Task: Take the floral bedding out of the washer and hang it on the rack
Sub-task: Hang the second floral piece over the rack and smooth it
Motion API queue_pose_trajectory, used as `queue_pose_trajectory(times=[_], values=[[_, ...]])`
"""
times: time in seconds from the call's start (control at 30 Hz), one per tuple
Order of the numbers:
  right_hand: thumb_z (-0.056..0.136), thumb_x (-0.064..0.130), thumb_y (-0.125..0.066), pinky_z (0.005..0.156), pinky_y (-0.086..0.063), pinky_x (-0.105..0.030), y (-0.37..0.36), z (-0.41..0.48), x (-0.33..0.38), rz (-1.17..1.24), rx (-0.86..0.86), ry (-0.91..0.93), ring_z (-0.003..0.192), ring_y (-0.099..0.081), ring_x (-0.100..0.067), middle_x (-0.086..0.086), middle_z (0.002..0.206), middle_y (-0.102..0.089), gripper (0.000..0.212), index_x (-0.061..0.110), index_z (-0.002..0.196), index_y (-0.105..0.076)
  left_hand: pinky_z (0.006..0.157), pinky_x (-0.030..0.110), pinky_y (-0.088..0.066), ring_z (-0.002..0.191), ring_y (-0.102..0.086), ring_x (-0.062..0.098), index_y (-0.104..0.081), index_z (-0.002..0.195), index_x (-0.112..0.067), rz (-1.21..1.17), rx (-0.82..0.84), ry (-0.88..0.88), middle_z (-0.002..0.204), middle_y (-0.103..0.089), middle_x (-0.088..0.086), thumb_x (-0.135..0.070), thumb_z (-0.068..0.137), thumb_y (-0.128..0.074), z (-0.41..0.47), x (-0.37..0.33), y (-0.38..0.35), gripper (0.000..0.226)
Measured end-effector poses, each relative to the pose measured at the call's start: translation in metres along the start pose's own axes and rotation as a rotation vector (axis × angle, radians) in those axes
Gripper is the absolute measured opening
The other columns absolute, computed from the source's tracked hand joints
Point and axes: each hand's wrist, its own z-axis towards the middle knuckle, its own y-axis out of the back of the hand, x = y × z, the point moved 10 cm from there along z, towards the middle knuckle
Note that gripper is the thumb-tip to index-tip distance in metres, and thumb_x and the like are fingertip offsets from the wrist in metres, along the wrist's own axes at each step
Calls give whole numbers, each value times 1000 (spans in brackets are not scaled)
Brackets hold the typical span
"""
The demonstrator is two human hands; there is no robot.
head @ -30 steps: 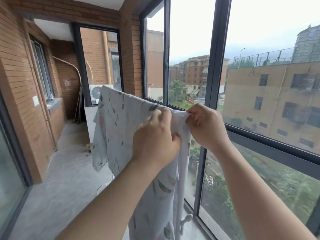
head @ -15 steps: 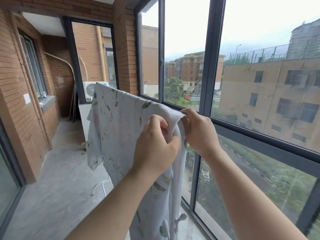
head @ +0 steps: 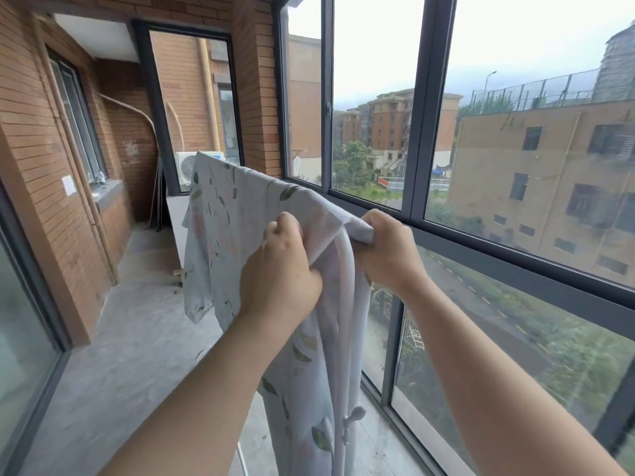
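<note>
Both grips at the near end of the rack. The left grip (head: pixel 278 269) is clenched round a bunch of the floral bedding (head: pixel 220 235) on the room side of the rack (head: pixel 347 304), while the right grip (head: pixel 385 252) pinches the cloth's edge on the window side; between them the fabric is drawn over the bend where the white top rail turns down into its upright. From this near corner the bedding runs along the top rail to the far end, covering the rail entirely, and hangs in a long fall on the room side, with one lower corner dangling above the concrete floor (head: pixel 113 355). How much cloth hangs on the window side is hidden. A white fitting (head: pixel 354 415) projects low on the upright. The washer is not in view. Judged from this layout, the removal is complete and the hanging is nearly so: the sheet is already carried by the rack, and what appears to remain is to even out the gathered near end and let go. Beyond stand the dark window frame (head: pixel 421 132) and an air-conditioner unit (head: pixel 187 166).
</note>
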Motion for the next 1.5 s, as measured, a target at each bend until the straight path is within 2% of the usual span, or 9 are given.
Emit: queue_pose_trajectory(times=[0.13,0.37,0.47,0.57,0.7,0.8,0.97,1.23,1.5], values=[[86,16,-64,56,-43,-35,30,4,1,-91,-184,53,70,-54,-26,3,72,-60,15,22,81,-51,50,30,-29,78,-54,31,-47,100,-13,210,-234,1,99,-52,6,-7,76,-63,-2,3,31,29],[87,25,-66,52,-38,-33,13,-3,9,-152,-25,113,61,-44,-28,0,61,-50,38,20,64,-36,58,33,-37,84,-62,39,-57,115,-21,207,-92,41,89,-64,10,-3,91,-45,-3,-6,20,32],[88,18,-61,56,-44,-35,30,-1,6,-183,-113,90,66,-48,-32,0,64,-51,27,18,70,-41,76,40,-51,103,-65,37,-39,153,-24,216,-166,91,117,-68,15,-1,93,-42,-3,-7,37,64],[94,27,-58,51,-39,-34,2,-9,18,-146,50,119,66,-51,-30,0,69,-54,20,19,84,-43,93,36,-48,127,-55,27,-30,157,-26,118,-151,-14,153,-46,-4,-4,93,-41,-6,-31,28,68],[92,45,-57,63,-47,-35,4,-4,18,-217,42,98,77,-56,-29,1,84,-64,26,26,109,-52,98,34,-46,136,-48,22,-33,155,-27,62,-128,-59,157,-39,-7,-7,94,-41,8,-36,24,64],[89,35,-58,69,-55,-36,2,3,35,-48,104,191,83,-64,-21,4,91,-72,25,31,113,-66,106,33,-41,144,-38,18,-33,156,-24,75,-80,-132,159,-36,-2,-7,95,-38,17,-52,20,64],[88,10,-49,55,-44,-37,-1,6,48,-142,157,320,66,-50,-27,2,65,-58,27,27,67,-54,102,35,-44,136,-47,25,-34,155,-22,179,-40,-132,154,-45,3,-1,94,-36,15,-61,23,65],[76,1,-46,59,-52,-37,9,11,37,-172,82,278,75,-58,-29,-3,74,-67,28,14,88,-68,108,33,-40,143,-40,20,-30,157,-17,231,-77,-211,161,-32,2,-3,97,-36,-4,-72,15,62],[73,-11,-40,52,-20,-33,0,7,31,-48,215,180,59,-33,-16,-22,76,-60,25,-2,81,-61,48,24,-51,75,-74,15,-76,113,-12,364,-259,-360,106,-77,4,-9,72,-46,-10,-68,19,51]])
